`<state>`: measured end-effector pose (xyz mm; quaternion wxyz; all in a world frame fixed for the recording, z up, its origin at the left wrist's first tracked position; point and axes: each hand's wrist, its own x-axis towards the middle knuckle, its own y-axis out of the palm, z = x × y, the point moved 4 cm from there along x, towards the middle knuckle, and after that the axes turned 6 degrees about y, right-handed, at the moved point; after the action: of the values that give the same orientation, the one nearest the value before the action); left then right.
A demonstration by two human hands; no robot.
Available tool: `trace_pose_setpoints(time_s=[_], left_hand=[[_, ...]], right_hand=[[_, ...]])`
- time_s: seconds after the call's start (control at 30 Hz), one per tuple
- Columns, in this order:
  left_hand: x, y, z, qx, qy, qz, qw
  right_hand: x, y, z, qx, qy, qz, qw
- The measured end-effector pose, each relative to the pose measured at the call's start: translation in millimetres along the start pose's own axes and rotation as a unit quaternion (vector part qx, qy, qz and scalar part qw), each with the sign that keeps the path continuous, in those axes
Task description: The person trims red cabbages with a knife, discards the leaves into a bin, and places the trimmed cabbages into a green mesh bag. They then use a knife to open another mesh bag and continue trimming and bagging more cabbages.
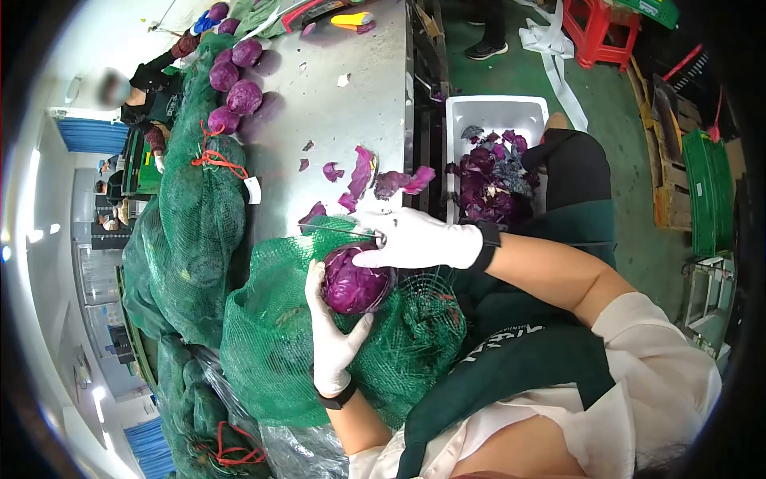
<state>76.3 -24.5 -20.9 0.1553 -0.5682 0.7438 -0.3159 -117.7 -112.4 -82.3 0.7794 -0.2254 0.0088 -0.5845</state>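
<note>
A red cabbage (351,281) sits over an open green mesh bag (275,319). My left hand (331,331), in a white glove, cups its near left side with thumb and fingers spread around it. My white-gloved right hand (423,239) is closed on a knife (339,231); its thin blade shows almost edge-on, pointing left above the cabbage, and the handle is mostly hidden in the palm. The right thumb rests against the top of the cabbage. Torn purple leaves (361,172) lie on the metal table (319,120) just past my hands.
Several whole red cabbages (243,96) line the table's left side beside filled green mesh bags (199,215) with red ties. A white bin (499,104) of trimmed leaves stands right of the table. A yellow-handled tool (351,19) lies at the far end. A co-worker (148,96) stands across.
</note>
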Motion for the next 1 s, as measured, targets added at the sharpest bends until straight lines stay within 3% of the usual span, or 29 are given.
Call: trace_pose_setpoints(time_s=[0.03, 0.13, 0.23, 0.4, 0.47, 0.5, 0.53, 0.6, 0.67, 0.73, 0.9, 1.0], left_hand=[[3, 8, -11, -0.103, -0.057, -0.043, 0.992], [6, 15, -10, -0.060, -0.094, -0.112, 0.987], [8, 18, -9, 0.040, -0.039, -0.111, 0.992], [15, 28, -30, 0.202, 0.044, -0.064, 0.976], [12, 24, -17, 0.094, -0.009, -0.106, 0.990], [8, 20, -10, 0.031, -0.054, -0.120, 0.991], [7, 17, -3, -0.033, -0.097, -0.135, 0.986], [5, 18, 3, -0.031, -0.095, -0.149, 0.984], [-2, 21, 0, -0.032, -0.104, -0.151, 0.983], [6, 24, -10, -0.001, -0.100, -0.142, 0.985], [10, 28, -19, 0.082, -0.074, -0.129, 0.985], [13, 30, -22, 0.123, -0.058, -0.120, 0.983]], right_hand=[[4, 6, 0, -0.020, -0.045, -0.034, 0.998], [7, 7, -5, 0.131, 0.119, 0.131, 0.976], [2, -8, 2, 0.217, 0.255, 0.270, 0.903], [-5, -11, -9, 0.246, 0.212, 0.284, 0.902], [-8, -2, -23, 0.378, 0.264, 0.252, 0.851], [-12, -17, -9, 0.259, 0.202, 0.211, 0.921], [-15, -14, -13, 0.364, 0.262, 0.191, 0.873], [-17, -19, -8, 0.274, 0.331, 0.260, 0.865], [-20, -5, -1, 0.123, 0.064, 0.137, 0.981], [-19, -14, 17, 0.105, 0.118, 0.182, 0.971], [-20, -31, 30, 0.077, 0.096, 0.180, 0.976], [-19, -33, 31, 0.059, 0.135, 0.196, 0.969]])
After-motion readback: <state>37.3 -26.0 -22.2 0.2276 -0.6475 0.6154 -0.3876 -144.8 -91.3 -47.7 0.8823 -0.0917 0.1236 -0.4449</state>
